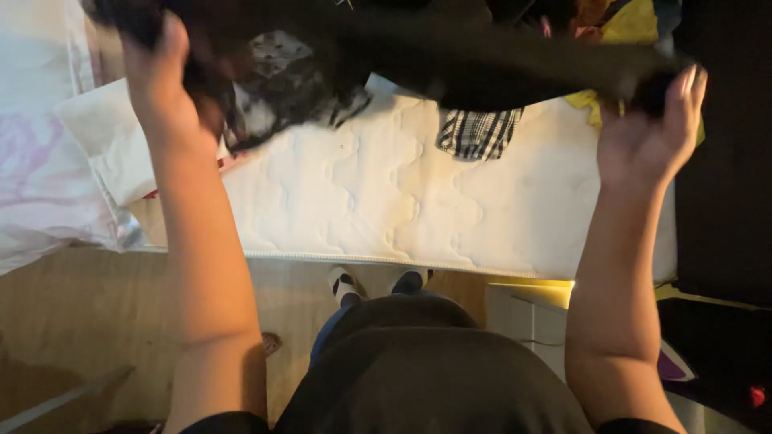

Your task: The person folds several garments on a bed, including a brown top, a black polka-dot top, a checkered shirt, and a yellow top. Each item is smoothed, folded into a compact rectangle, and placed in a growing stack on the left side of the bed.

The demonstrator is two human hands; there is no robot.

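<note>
Seen from above, the person stands at the edge of a bare white quilted mattress (378, 193) with both arms raised, stretching a dark garment (498, 60) across the top of the view between the two hands. The left hand (161, 72) is closed around one end of the dark cloth at the upper left, its thumb side up and its fingers buried in the folds, so the grip is plainly pinched on the fabric. The right hand (651, 133) holds the other end at the upper right; its palm faces the camera, its fingers stand up fairly straight, and the cloth is caught between the fingertips and the thumb. The garment hangs above the far half of the mattress, clear of the near edge. Under it, toward the left, lies a black-and-white patterned cloth (281, 84), and near the middle a black-and-white checked piece of cloth (476, 133) rests on the mattress surface. A yellow cloth (635, 24) shows at the far right behind the held garment. A white padded sheet or pillow (112, 137) lies off the mattress's left corner, beside a pale pink-printed covering (32, 153). Below, the person's feet in black-and-white footwear (346, 283) stand on a wooden floor (80, 321) just beside the mattress edge.
</note>
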